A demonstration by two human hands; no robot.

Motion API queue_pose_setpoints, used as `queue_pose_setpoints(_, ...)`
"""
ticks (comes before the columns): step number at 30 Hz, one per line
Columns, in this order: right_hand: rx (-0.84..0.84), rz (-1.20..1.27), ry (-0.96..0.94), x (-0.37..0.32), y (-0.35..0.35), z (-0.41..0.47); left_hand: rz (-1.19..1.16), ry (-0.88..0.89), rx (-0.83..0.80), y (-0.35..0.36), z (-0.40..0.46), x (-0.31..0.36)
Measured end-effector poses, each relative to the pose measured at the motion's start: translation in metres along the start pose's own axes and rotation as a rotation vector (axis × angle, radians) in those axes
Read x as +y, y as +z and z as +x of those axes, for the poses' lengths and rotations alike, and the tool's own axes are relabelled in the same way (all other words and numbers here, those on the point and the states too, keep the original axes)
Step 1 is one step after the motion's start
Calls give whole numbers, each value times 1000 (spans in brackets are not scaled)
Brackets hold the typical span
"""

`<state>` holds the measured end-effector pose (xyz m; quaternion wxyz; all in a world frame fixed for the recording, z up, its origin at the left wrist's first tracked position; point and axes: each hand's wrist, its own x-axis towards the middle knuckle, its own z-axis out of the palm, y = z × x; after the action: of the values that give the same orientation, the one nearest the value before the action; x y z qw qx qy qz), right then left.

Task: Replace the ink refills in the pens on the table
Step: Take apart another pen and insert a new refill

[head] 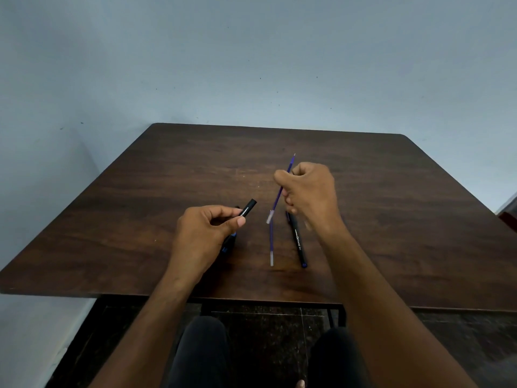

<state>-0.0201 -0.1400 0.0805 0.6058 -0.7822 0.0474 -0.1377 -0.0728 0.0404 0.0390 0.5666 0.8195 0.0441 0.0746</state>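
My left hand [208, 233] grips a black pen barrel [248, 208] whose open end points up and to the right. Beneath that hand a dark pen part with blue trim [228, 243] shows on the table. My right hand [307, 191] holds a thin blue ink refill [279, 191], lifted and tilted, its tip pointing away past my knuckles. A second blue refill [271, 245] lies on the brown wooden table [391, 219] between my hands. A whole black pen with white lettering [298, 242] lies under my right wrist.
The table stands against a pale blue wall, its near edge [251, 299] just above my knees. A dark tiled floor shows below. Something red and dark [510, 217] sits beyond the table's right edge.
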Motion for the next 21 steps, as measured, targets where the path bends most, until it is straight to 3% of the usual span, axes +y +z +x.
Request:
queue_pose_setpoints(3, 48, 279, 6, 6, 2, 0, -3, -1, 3, -1, 0, -1)
queue_pose_setpoints(7, 76, 402, 5, 6, 7, 2, 5, 5, 6, -2, -1, -3)
queue_pose_setpoints(21, 79, 370, 9, 1, 12, -1, 2, 9, 7, -3, 2, -2)
